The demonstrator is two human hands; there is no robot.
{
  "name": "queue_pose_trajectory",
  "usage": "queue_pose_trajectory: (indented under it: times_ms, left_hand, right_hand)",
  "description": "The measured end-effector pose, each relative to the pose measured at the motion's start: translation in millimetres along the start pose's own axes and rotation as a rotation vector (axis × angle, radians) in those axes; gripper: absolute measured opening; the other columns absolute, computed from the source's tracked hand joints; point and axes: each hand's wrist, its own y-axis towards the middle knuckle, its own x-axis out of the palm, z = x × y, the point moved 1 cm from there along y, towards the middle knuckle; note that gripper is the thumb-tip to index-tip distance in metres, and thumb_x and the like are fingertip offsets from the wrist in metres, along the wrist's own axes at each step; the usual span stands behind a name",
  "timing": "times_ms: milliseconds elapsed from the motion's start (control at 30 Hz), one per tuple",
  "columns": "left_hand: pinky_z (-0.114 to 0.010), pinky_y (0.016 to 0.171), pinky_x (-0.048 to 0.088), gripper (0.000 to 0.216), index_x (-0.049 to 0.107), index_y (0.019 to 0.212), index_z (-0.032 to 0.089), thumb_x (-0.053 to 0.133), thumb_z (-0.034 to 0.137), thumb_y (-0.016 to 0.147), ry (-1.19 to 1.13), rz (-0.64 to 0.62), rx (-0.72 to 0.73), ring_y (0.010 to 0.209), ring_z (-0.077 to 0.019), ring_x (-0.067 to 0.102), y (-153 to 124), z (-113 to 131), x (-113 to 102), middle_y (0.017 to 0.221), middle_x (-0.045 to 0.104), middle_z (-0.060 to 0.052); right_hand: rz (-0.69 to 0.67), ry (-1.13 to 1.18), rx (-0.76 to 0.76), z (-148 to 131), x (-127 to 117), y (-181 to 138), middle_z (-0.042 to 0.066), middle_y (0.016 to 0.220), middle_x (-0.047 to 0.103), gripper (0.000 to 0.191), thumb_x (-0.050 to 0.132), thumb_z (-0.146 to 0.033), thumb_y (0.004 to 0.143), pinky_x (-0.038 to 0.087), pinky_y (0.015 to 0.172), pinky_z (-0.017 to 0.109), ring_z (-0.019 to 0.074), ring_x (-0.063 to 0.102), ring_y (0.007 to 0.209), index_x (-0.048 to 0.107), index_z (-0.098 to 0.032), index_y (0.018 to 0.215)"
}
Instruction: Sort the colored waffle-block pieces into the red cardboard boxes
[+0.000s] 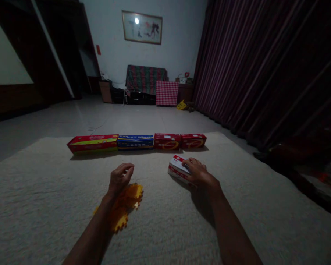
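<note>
White and red, the small box [175,166] lies slantwise on the pale blanket [160,224], a little toward two o'clock from the blanket's middle. The right hand [199,172] grips it from four o'clock, opened about as wide as the box, with fingers bent over the top and the far edge; the thumb cannot be made out clearly, nor whether the box is lifted at all.

Taking that box as the dial's centre, the left hand [120,177] is at nine o'clock, its fingers loosely curled and the thumb close to the fingertips; whether they meet, I cannot tell. Yellow toothed pieces [135,191] lie at eight o'clock, partly hidden by the left wrist and forearm.

Beyond stand four boxes end to end: a red and green box [93,144] between nine and ten, a blue box [135,142] at ten, a red box [167,141] at eleven, another red box [193,141] at one.
</note>
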Motion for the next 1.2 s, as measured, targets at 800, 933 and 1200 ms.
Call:
queue_pose_trajectory:
  times_ms: [800, 933, 1200]
  left_hand:
    - [-0.028, 0.066, 0.059, 0.026, 0.075, 0.088, 0.021, 0.062, 0.044, 0.086, 0.083, 0.015, 0.012, 0.074, -0.0187, 0.072, -2, -19, -11, 0.09, 0.079, -0.005]
    - [-0.027, 0.066, 0.059, 0.027, 0.075, 0.089, 0.021, 0.062, 0.045, 0.085, 0.094, -0.001, 0.007, 0.075, -0.0189, 0.073, -3, -22, -9, 0.089, 0.079, -0.004]
    - [-0.025, 0.068, 0.057, 0.029, 0.076, 0.087, 0.021, 0.062, 0.047, 0.085, 0.091, -0.02, -0.014, 0.076, -0.0189, 0.073, -4, -23, -9, 0.089, 0.079, -0.005]
  right_hand:
    - [0.404, -0.097, 0.721, 237, -29, -40, 0.021, 0.139, 0.052, 0.049, 0.059, -0.031, 0.09, 0.037, 0.102, 0.057, 0.0381, 0.047, 0.128, 0.056, -0.017, 0.136]
    - [0.469, -0.271, 0.66, 228, -15, -46, 0.021, 0.145, 0.049, 0.047, 0.049, -0.028, 0.095, 0.033, 0.103, 0.059, 0.0363, 0.043, 0.127, 0.054, -0.016, 0.14]
    - [0.46, -0.365, 0.653, 234, 1, -42, 0.012, 0.149, 0.054, 0.046, 0.035, -0.017, 0.097, 0.032, 0.102, 0.054, 0.03, 0.045, 0.127, 0.054, -0.021, 0.139]
